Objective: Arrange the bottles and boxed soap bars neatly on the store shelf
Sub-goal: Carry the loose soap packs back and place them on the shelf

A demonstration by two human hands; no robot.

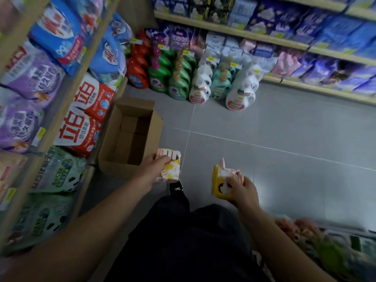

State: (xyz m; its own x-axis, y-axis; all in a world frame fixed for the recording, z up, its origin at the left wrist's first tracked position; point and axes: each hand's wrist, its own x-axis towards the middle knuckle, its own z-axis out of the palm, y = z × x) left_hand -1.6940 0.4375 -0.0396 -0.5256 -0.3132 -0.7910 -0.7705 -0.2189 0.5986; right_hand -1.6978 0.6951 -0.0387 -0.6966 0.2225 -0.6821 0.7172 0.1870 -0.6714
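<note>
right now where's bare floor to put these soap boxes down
Bare grey floor lies right of the open cardboard box, between the bottles on the floor and the right hand. The box looks largely empty too. Crowded: the left shelves of bags and the bottle row. The left hand also grips soap boxes.

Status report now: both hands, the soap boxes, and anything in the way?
Left hand grips soap boxes. Right hand grips a yellow soap box. Both held over the floor, not shelved yet. Open carton by the left shelf.
</note>
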